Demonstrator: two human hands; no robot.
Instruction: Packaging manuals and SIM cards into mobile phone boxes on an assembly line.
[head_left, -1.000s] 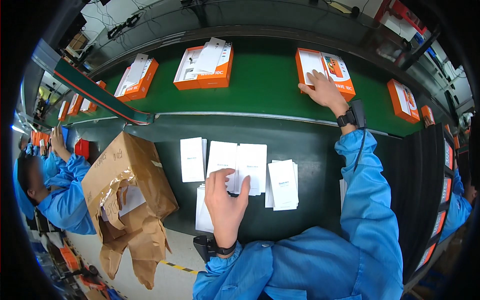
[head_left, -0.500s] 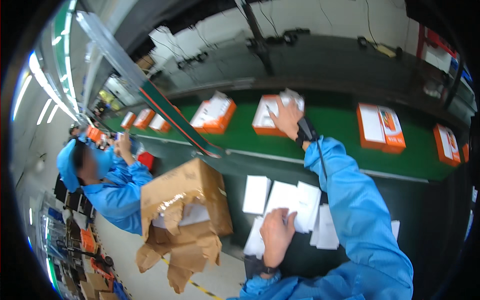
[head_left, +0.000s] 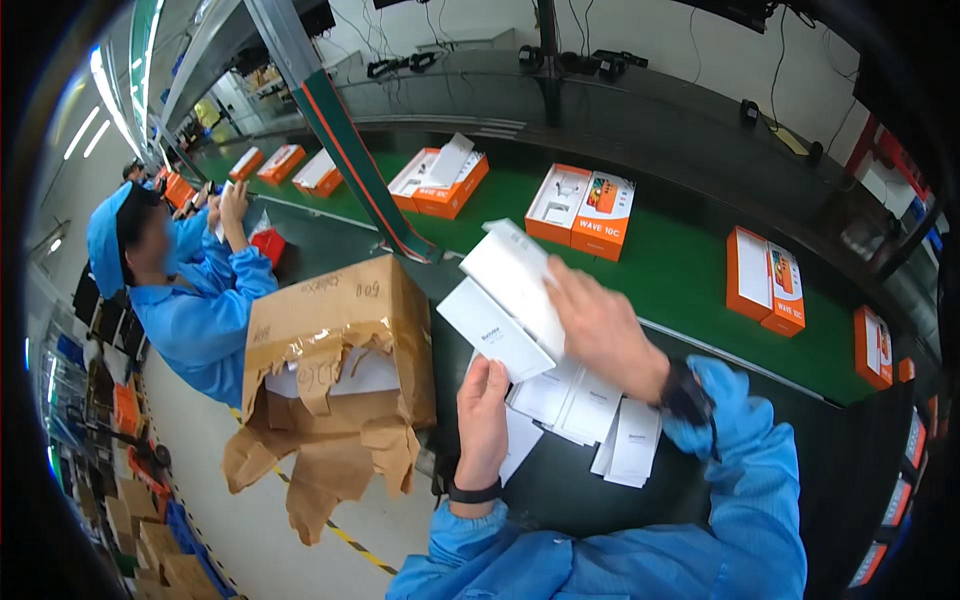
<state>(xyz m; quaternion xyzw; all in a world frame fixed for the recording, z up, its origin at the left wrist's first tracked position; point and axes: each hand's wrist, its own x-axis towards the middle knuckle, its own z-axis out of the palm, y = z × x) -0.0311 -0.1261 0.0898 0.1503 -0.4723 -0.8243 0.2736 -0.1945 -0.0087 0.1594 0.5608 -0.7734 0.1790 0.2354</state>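
Observation:
My left hand (head_left: 482,420) pinches the lower corner of a white booklet (head_left: 492,328) with small print on its front. Close beside and behind the booklet, my right hand (head_left: 608,325) grips a flat white box (head_left: 512,272), its fingers partly hidden. The two white pieces overlap or touch; I cannot tell which. Below my hands, more white booklets (head_left: 632,440) lie in overlapping piles on the dark bench. Just beyond them, an orange box (head_left: 600,240) sits opened on the green conveyor (head_left: 670,262), showing a white tray with compartments beside its printed half.
A torn brown carton (head_left: 340,300) with white contents stands to the left. Several other orange boxes (head_left: 765,285) line the conveyor. A slanting green-and-grey post (head_left: 350,150) rises at its near edge. A co-worker in blue (head_left: 190,310) works on the far left.
My right hand has come back from the orange box with the flat white box, leaving the tray exposed. My left hand has lifted a booklet off the bench. The view has shifted.

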